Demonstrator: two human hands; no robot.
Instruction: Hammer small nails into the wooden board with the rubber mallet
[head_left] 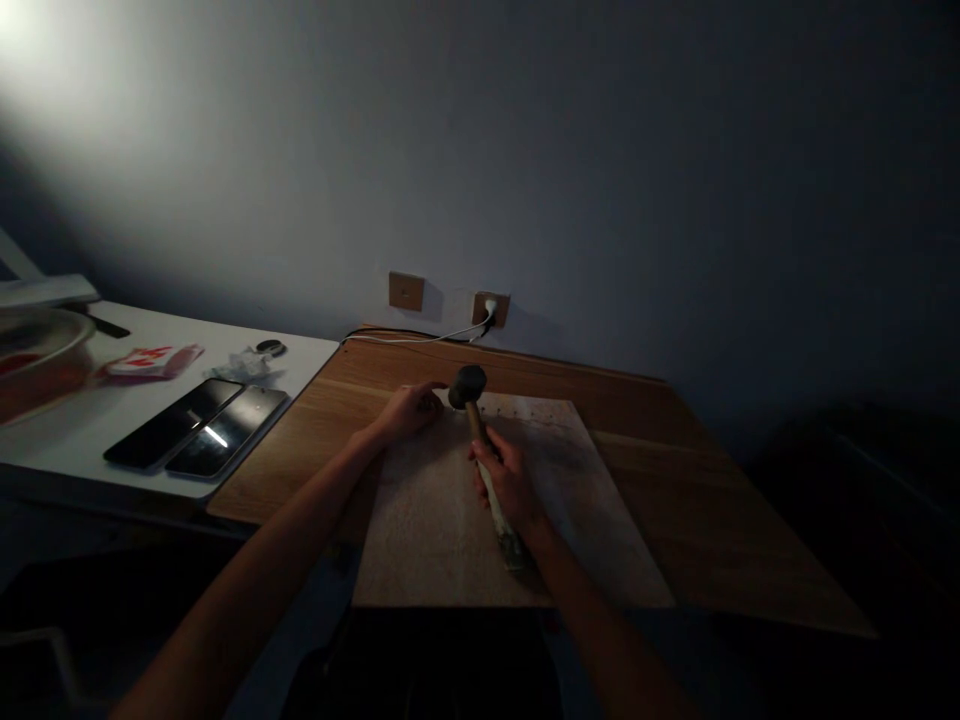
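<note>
My right hand (506, 478) is closed round the wooden handle of a hammer (484, 450). Its dark round head hangs just above the far left part of a pale board (450, 530). My left hand (409, 408) rests on the board's far left corner with its fingers pinched together right beside the hammer head. What it pinches is too small and dark to name. The board lies flat on a brown wooden table (712, 510), and a row of small dots runs along its far edge.
To the left, a white table (90, 420) carries two dark phones (199, 428), a red and white packet (154, 360), a small dark thing and a bowl (34, 355). On the wall are two sockets; a white plug (490, 306) and cable run from one.
</note>
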